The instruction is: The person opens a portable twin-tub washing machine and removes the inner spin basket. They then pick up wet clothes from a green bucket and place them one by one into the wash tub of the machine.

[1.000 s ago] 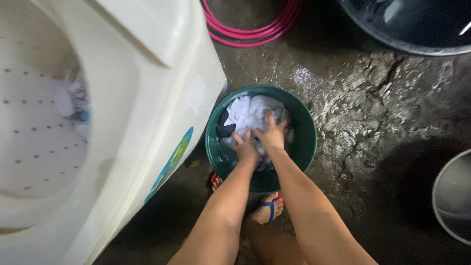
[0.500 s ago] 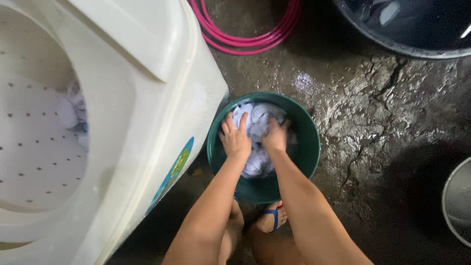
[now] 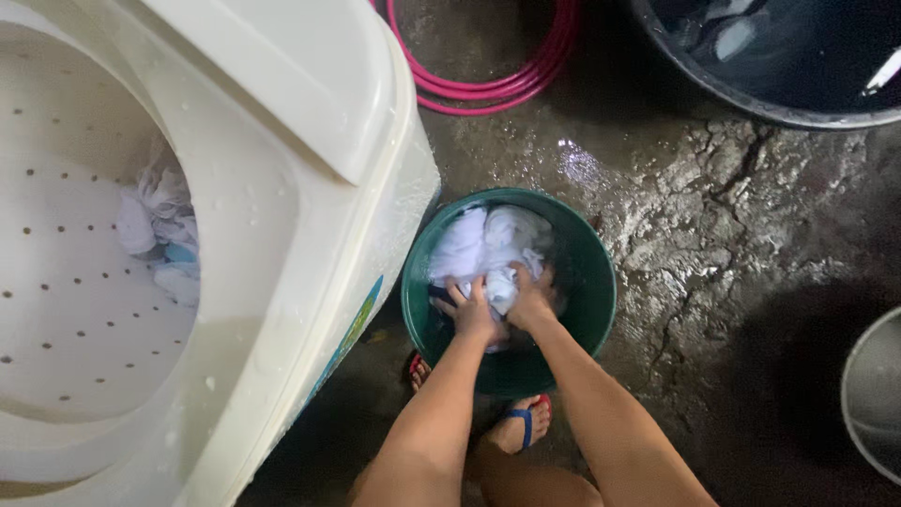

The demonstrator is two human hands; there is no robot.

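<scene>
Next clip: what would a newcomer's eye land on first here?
Both hands, left hand and right hand, press into white laundry inside a green basin at centre. A cream washing machine fills the left, and a pink hose coils on the wet floor above.

My left hand [image 3: 472, 317] and right hand [image 3: 531, 302] have slid back from the far side of the green basin [image 3: 593, 291], now pressing the white cloth [image 3: 488, 244] nearer me.

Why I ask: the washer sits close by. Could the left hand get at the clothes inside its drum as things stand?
Probably yes: the washer stands open-topped beside the basin, nothing covering the clothes, though the left hand now grips laundry.
</scene>
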